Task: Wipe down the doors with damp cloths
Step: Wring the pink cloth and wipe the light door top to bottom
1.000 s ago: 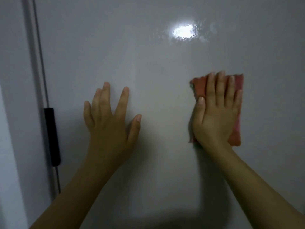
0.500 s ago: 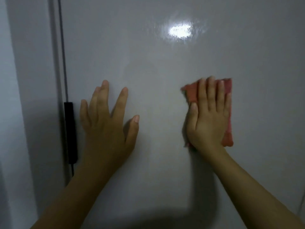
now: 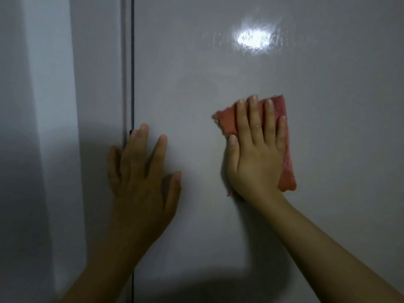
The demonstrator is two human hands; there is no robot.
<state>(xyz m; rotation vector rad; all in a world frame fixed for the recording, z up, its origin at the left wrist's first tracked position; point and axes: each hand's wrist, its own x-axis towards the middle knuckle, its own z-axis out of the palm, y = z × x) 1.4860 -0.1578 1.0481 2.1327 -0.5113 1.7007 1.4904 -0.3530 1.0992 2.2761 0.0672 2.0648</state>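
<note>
A glossy grey-white door [image 3: 328, 193] fills most of the view, with a bright light reflection and wet streaks near its top. My right hand [image 3: 255, 154] lies flat with straight fingers on a folded pink-red cloth [image 3: 284, 149] and presses it against the door. My left hand [image 3: 142, 178] rests flat on the door beside the left edge seam, fingers spread, and covers most of the black handle [image 3: 130, 131] there.
A dark vertical gap [image 3: 132, 73] marks the door's left edge. Left of it runs a narrow grey panel [image 3: 98, 106], then a paler wall or frame [image 3: 43, 127]. A shadow darkens the door's lower part.
The view has swung so the door's edge seam now sits further right. The cloth and my right hand have slid left, closer to my left hand. The black handle is now mostly hidden under my left hand.
</note>
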